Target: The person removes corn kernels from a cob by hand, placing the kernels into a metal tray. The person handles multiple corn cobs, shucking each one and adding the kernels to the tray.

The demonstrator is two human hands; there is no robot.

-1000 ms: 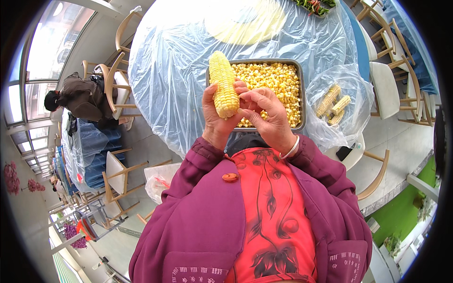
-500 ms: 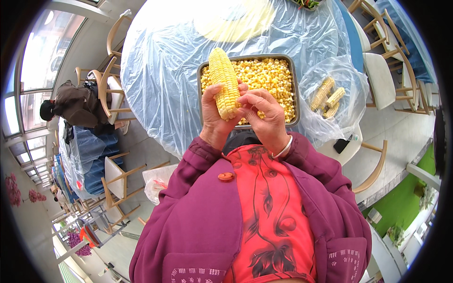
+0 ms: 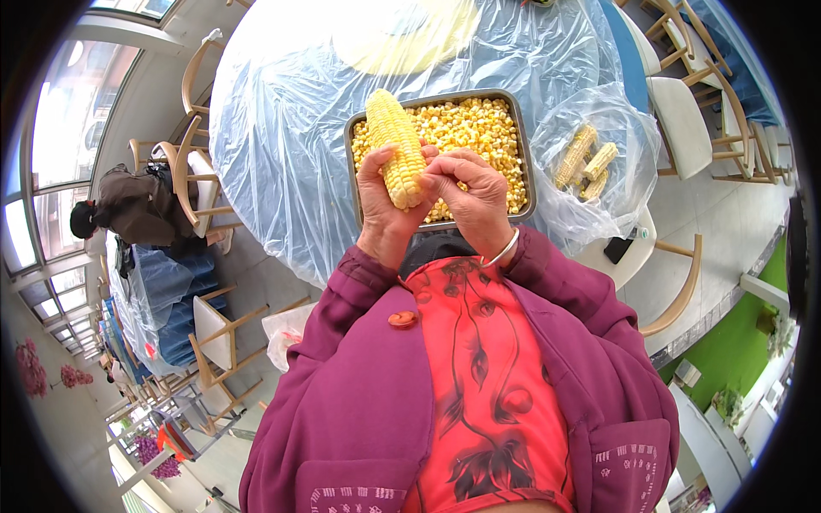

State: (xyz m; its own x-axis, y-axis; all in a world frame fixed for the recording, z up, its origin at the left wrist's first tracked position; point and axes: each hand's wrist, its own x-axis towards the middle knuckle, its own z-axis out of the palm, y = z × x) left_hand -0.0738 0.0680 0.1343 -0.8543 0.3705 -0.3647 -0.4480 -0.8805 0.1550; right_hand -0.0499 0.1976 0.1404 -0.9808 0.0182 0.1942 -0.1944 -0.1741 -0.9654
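A yellow ear of corn [image 3: 393, 141] stands tilted in my left hand [image 3: 382, 205], whose fingers wrap round its lower half. My right hand [image 3: 477, 195] is closed in a pinch, with thumb and fingertips pressed against kernels near the ear's lower end. Any loose kernel in that pinch is hidden. Behind and below both hands lies a dark-rimmed rectangular tray [image 3: 521, 128], full of loose yellow kernels [image 3: 479, 128]. The hands cover its near left part.
Right of the tray, several stripped cobs [image 3: 575, 156] lie on a clear plastic bag [image 3: 629, 137]. Clear plastic film covers the round table [image 3: 274, 145]. A chair [image 3: 637, 248] with a dark object on its seat stands at right. Another person [image 3: 141, 203] sits at far left.
Both hands and the ear have shifted slightly left in view, as have the tray and table. The right fingertips still press at the ear's lower end.
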